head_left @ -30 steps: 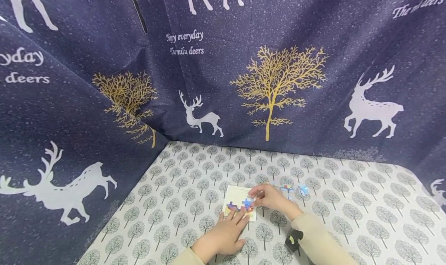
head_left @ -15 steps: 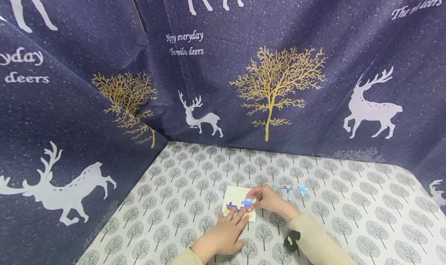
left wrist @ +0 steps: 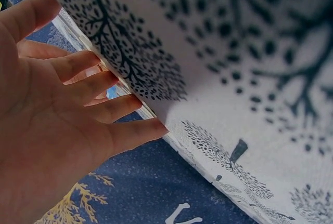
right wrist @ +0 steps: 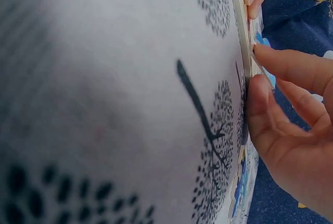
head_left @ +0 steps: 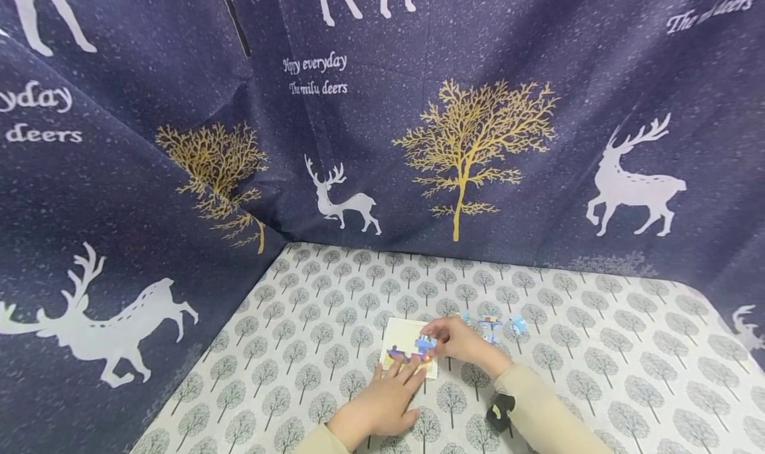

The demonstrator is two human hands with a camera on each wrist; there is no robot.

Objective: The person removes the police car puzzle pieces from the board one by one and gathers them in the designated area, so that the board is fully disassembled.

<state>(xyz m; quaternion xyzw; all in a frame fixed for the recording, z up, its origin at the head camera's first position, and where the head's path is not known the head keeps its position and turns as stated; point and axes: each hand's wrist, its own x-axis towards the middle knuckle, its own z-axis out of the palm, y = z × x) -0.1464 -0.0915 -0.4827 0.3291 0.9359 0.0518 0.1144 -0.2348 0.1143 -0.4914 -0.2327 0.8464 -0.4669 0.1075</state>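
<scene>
A cream puzzle board point(head_left: 404, 338) lies on the tree-patterned tablecloth point(head_left: 335, 321), with a few coloured pieces set along its near edge. My right hand point(head_left: 441, 340) pinches a blue puzzle piece point(head_left: 425, 342) over the board's right side. In the right wrist view, the thumb and fingers point(right wrist: 283, 73) of that hand press at the board's edge point(right wrist: 240, 21). My left hand point(head_left: 405, 370) lies flat with straight fingers, its tips resting on the board's near edge. The left wrist view shows those fingers point(left wrist: 99, 86) spread against the cloth.
Several loose puzzle pieces point(head_left: 491, 322) lie on the cloth just right of the board, one pale blue piece point(head_left: 518, 324) farthest out. Dark blue deer-print curtains point(head_left: 418, 142) wall in the table at the back and left. A black wrist camera point(head_left: 501, 411) sits on my right sleeve.
My right hand has edged slightly left over the board with the blue piece. The left hand has stayed where it was.
</scene>
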